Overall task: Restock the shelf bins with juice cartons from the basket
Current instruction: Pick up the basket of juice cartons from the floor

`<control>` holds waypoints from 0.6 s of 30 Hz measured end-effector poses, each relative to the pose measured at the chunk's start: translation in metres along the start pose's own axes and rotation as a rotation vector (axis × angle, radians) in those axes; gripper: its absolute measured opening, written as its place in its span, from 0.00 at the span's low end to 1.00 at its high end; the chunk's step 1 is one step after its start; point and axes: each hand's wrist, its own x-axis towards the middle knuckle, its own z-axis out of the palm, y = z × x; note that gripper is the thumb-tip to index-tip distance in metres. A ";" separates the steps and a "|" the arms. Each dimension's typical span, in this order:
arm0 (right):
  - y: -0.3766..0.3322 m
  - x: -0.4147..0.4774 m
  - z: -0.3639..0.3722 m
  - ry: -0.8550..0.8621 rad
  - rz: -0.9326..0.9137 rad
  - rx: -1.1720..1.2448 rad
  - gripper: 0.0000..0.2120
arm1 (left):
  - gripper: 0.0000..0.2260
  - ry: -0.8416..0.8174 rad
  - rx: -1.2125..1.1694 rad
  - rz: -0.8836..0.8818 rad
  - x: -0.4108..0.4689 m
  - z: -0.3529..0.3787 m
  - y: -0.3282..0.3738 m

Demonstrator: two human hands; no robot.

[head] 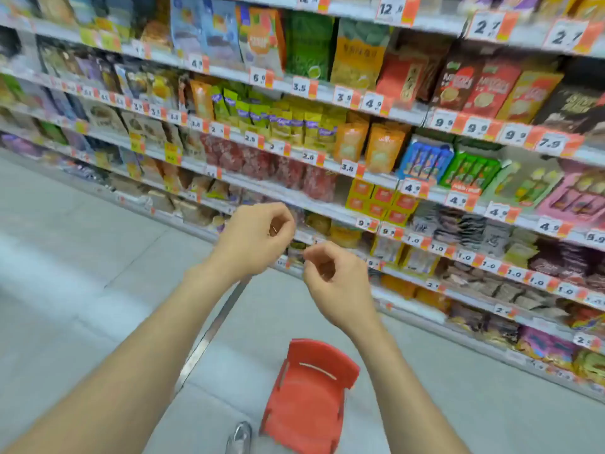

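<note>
- Red plastic item (311,398): stands on the floor (82,240) low in the view, between the two forearms and near the base of the shelves (324,92). Motion blur leaves it unclear whether this is the basket or a small stool; no contents can be made out.
- Shelves: several tiers run across the upper and right part of the view, filled with packets (307,44) and boxes in green, yellow, orange, red and brown. Product types on the lower tiers are too blurred to read.
- Left hand (258,237): raised in front of the lower tiers, fingers curled inward toward the thumb, nothing seen in its grasp.
- Right hand (337,276): just below and beside the left, apart from it, fingers likewise curled, thumb close to forefinger, nothing seen held.
- Price tags (299,87): white and orange, fixed along every shelf edge.
- Metal strip (209,332): runs along the floor under the left forearm.
- Shoe (239,437): its toe shows at the bottom edge, beside the red item.
</note>
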 end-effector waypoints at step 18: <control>-0.023 0.005 0.389 -0.872 0.132 -0.268 0.12 | 0.09 -0.075 -0.031 -0.904 -0.229 -0.121 -0.373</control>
